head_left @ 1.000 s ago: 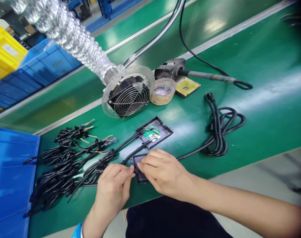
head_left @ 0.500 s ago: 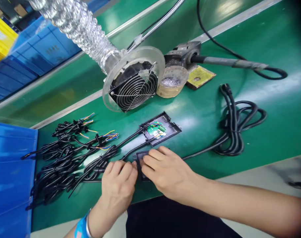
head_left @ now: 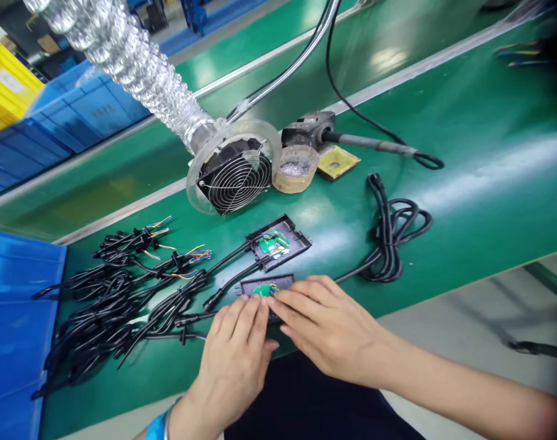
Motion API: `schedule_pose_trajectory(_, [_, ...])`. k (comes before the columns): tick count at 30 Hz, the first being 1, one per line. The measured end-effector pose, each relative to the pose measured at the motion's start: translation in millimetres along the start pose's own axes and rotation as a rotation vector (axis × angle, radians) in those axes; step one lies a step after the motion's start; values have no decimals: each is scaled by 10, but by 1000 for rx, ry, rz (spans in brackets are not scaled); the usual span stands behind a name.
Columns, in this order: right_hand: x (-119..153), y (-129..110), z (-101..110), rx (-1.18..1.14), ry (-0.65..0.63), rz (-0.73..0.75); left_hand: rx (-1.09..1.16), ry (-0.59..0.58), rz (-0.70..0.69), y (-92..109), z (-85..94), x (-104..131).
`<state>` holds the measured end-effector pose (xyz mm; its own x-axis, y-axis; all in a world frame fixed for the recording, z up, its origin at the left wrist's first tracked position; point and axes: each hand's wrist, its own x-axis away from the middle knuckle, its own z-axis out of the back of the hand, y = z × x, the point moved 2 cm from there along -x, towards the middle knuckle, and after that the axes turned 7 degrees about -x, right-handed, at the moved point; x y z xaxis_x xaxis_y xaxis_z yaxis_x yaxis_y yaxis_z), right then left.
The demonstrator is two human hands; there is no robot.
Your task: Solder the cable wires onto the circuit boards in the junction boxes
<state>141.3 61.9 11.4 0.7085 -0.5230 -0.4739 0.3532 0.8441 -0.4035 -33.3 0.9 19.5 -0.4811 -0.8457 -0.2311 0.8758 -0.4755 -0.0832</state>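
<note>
Because hands (head_left: 235,351) cover it | nearer black case (head_left: 282,282) partly hidden | grip unclear

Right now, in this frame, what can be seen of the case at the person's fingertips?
The case is a dark, shallow tray, plastic by its look, with a raised rim and small prongs at its left end. It sits open side up on the bench, nearer the person than a similar open case. Inside show a green board and coloured wires. Fingers of the left hand and right hand cover its near part, so the rest is hidden.
</note>
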Motion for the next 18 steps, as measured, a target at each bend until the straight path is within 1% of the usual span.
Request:
schedule_pose_trajectory(3, [-12,-30,-71,68,-98,32,-77,43,6,70,-110,-30])
schedule_pose_trajectory(5, [-74,-16,-50,74,-172,11,-80,41,20,80,-143,-40])
schedule_pose_trajectory(7, [-191,10,16,26,-242,-22,-53,47,32,80,-145,-35])
schedule_pose_trajectory(9, [-377,25,71,-18,-278,-22,-20,78,50,83,-137,-12])
schedule_pose_trajectory(11, [-624,16,48,-19,-330,11,16,94,84,94,-139,26])
schedule_pose_trajectory(14, [-1034,-46,-134,8,-429,87,51,65,144,115,-150,87])
schedule_pose_trajectory(16, [-1281,-105,-275,9,-431,120,68,58,159,120,-132,116])
schedule_pose_trajectory(18, [-1473,-166,-391,12,-429,136,128,53,155,105,-95,127])
